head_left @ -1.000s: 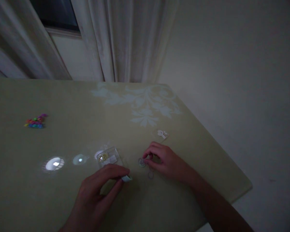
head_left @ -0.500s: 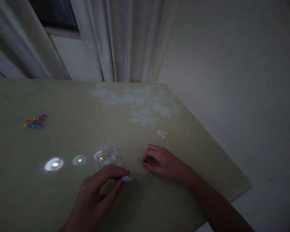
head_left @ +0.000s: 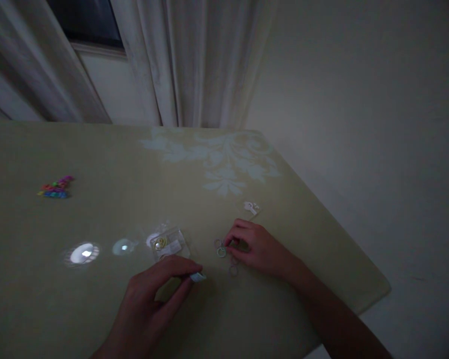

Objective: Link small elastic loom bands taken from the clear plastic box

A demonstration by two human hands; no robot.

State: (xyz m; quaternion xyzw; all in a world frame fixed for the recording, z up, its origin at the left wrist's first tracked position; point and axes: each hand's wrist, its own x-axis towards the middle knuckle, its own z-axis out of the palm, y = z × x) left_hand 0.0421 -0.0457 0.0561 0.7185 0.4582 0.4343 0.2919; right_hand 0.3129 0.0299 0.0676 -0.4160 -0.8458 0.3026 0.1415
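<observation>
The light is dim. My left hand (head_left: 153, 299) rests on the pale green table (head_left: 115, 164), its thumb and fingers pinched on the near corner of a small clear plastic box (head_left: 168, 245). A yellowish piece lies inside that box. My right hand (head_left: 256, 247) is curled on the table to the right, fingertips pinched close to several small rings (head_left: 221, 249). Whether it grips one is not visible. One more ring (head_left: 233, 270) lies just in front of that hand.
A small white piece (head_left: 252, 207) lies beyond my right hand. A heap of coloured small parts (head_left: 55, 187) sits at the far left. Lamp reflections (head_left: 83, 253) shine on the tabletop. The table's right edge (head_left: 374, 279) is close. Curtains (head_left: 194, 60) hang behind.
My right hand has drawn slightly back to the right, and the small rings that its fingertips covered now show on the table. My left hand has stayed on the box.
</observation>
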